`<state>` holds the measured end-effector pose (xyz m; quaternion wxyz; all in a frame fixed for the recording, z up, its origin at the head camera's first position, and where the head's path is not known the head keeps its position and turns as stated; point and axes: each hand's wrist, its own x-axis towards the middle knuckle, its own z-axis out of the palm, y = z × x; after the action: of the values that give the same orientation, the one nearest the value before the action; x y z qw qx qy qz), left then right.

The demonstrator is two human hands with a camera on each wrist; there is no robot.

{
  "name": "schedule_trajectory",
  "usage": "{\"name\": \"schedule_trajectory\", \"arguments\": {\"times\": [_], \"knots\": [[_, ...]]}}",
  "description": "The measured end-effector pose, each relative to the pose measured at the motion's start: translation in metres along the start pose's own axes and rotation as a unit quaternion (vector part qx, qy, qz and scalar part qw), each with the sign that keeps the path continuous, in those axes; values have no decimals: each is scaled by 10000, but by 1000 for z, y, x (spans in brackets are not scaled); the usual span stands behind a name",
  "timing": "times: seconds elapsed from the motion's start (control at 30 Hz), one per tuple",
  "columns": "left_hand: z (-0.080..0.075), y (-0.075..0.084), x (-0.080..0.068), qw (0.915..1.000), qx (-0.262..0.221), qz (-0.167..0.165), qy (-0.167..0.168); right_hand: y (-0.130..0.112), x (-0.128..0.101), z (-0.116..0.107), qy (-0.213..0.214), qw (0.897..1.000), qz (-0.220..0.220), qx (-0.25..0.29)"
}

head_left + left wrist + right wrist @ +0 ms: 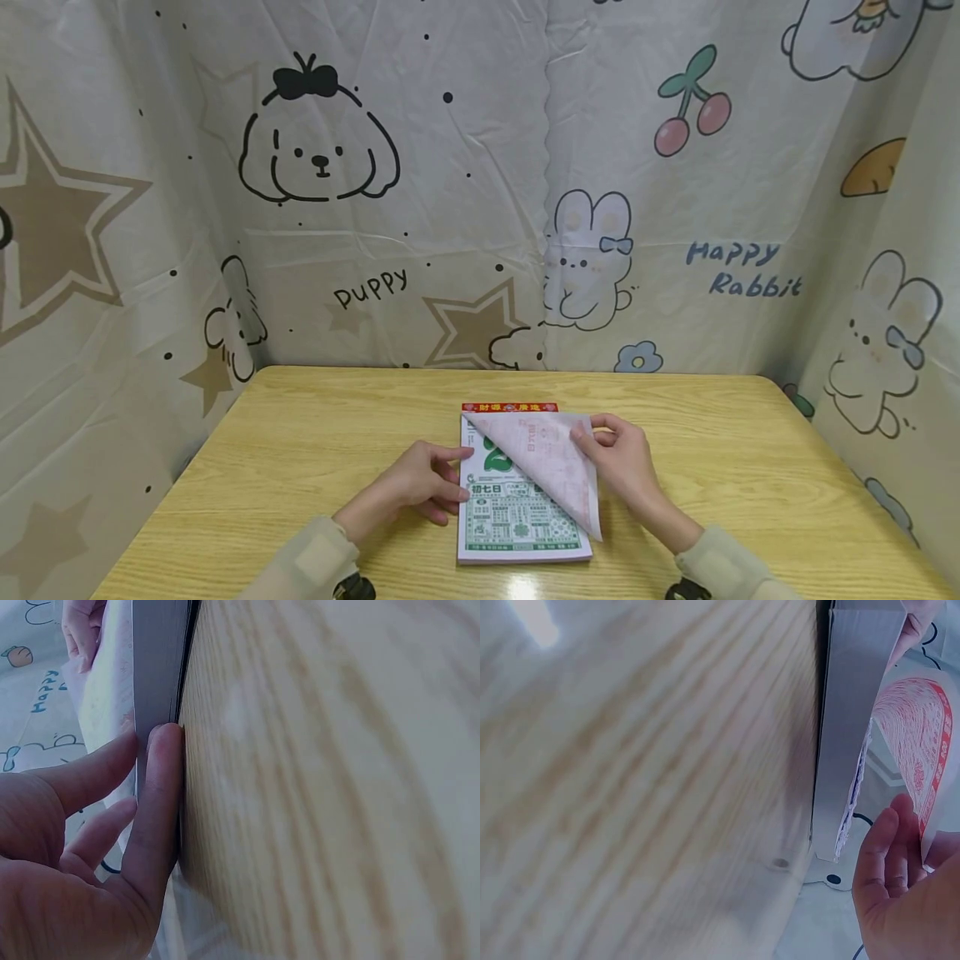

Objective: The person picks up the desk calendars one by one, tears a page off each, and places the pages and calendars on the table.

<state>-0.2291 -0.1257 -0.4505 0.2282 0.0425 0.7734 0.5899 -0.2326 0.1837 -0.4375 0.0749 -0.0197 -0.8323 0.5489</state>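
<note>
A thick tear-off calendar (pixel 525 546) lies flat on the table, with a red strip along its top edge and green print on the exposed sheet. My right hand (pixel 624 462) pinches the edge of its top page (pixel 551 454), which is folded diagonally across from the right, pale back up. In the right wrist view this page (pixel 922 742) curls away from the block and shows red print. My left hand (pixel 420 479) rests at the calendar's left edge, its fingertips (pixel 166 739) pressing the side of the stack.
The wood-grain table (pixel 337 417) extends around the calendar on all sides. A printed curtain (pixel 465 167) with puppies, rabbits and stars hangs behind the table and at both sides.
</note>
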Motion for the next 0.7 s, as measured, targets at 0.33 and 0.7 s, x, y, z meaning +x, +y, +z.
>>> {"name": "schedule_trajectory", "arguments": {"times": [0.33,0.7], "knots": [[1,1,0,9999,142,9,71,1,-1,-1,204,9997,-17,-144],[5,7,-2,9979,583,-37,270,3,-1,-1,156,9996,142,183]]}}
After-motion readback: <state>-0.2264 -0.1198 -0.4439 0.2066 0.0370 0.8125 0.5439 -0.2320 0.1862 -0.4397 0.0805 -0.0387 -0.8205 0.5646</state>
